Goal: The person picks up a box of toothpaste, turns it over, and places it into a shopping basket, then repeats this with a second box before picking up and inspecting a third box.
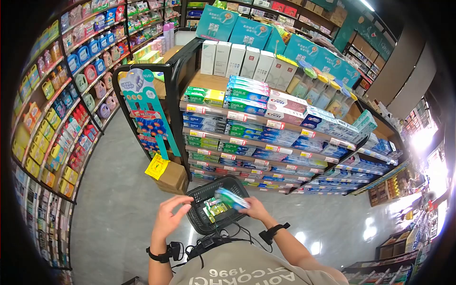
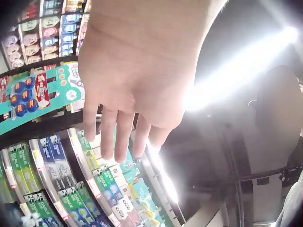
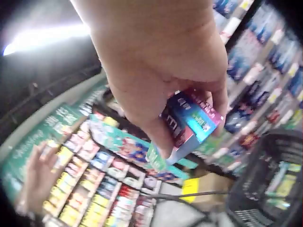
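Note:
My right hand (image 1: 256,210) grips a blue-and-green toothpaste box (image 1: 230,197) at one end, over the right side of a black shopping basket (image 1: 209,187). In the right wrist view the thumb and fingers clasp the toothpaste box (image 3: 191,123) from both sides. Several small green and yellow packages (image 1: 216,209) lie inside the basket. Just off the basket's left rim is my left hand (image 1: 169,216), holding nothing. Its fingers stretch out loosely in the left wrist view, where the palm of the left hand (image 2: 135,85) shows.
Ahead stands a shelf unit with rows of toothpaste boxes (image 1: 247,104). A cardboard box (image 1: 173,178) with a yellow sign (image 1: 157,166) sits on the floor by its left corner. Detergent shelves (image 1: 52,104) line the left. Grey floor (image 1: 114,190) runs between.

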`<move>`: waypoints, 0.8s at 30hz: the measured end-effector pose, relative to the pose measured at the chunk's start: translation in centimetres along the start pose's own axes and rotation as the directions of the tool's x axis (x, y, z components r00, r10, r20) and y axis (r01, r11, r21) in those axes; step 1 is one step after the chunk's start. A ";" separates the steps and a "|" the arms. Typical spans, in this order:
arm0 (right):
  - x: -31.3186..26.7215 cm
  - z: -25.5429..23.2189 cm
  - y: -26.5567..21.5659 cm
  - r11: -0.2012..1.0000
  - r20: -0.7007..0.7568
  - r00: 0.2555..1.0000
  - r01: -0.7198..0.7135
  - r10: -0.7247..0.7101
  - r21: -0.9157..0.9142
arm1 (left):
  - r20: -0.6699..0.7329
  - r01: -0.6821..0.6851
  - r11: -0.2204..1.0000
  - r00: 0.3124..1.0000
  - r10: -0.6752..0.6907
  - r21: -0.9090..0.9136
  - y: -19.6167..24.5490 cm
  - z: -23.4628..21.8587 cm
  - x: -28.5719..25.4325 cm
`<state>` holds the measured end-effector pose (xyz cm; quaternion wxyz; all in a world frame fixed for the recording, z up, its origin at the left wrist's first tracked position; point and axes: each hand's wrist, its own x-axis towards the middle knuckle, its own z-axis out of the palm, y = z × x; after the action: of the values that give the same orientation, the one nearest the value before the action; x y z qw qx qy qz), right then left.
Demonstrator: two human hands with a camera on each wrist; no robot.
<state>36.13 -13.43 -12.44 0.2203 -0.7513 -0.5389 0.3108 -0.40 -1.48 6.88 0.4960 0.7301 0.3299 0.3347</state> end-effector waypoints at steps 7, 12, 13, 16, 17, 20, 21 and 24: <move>-5.1 -3.8 -20.9 0.700 0.214 0.858 0.210 -0.466 0.682 | -0.205 -0.273 0.961 0.939 0.275 0.038 0.3 -1.5 -4.7; -5.9 -3.5 -25.1 0.646 0.168 0.861 0.217 -0.480 0.732 | -0.373 -0.240 0.955 0.914 0.161 -0.174 -1.2 -2.1 -7.9; -6.1 -3.1 -25.6 0.619 0.148 0.855 0.230 -0.497 0.750 | -0.396 -0.236 0.957 0.905 0.153 -0.171 -1.3 -2.3 -8.2; -6.6 -1.9 -25.9 0.582 0.121 0.836 0.261 -0.535 0.770 | -0.439 -0.233 0.948 0.891 0.118 -0.218 -0.7 -2.8 -8.9; -6.9 -1.6 -26.0 0.569 0.116 0.844 0.245 -0.523 0.785 | -0.448 -0.231 0.943 0.888 0.104 -0.239 -0.5 -2.9 -9.2; -7.2 -1.4 -26.3 0.544 0.145 0.843 0.194 -0.518 0.816 | -0.435 -0.208 0.937 0.898 0.069 -0.281 -1.5 -2.6 -9.8; -7.2 -1.5 -26.2 0.559 0.135 0.840 0.220 -0.525 0.800 | -0.428 -0.203 0.935 0.901 0.063 -0.290 -2.0 -2.4 -9.8; -7.2 -1.5 -25.9 0.597 0.096 0.837 0.299 -0.539 0.745 | -0.440 -0.202 0.928 0.897 0.047 -0.313 -2.6 -2.0 -9.7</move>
<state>18.12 -11.93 7.48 0.4687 -0.3997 -0.5692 0.5445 -7.88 -7.61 3.42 0.5114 0.5590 0.3168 0.5706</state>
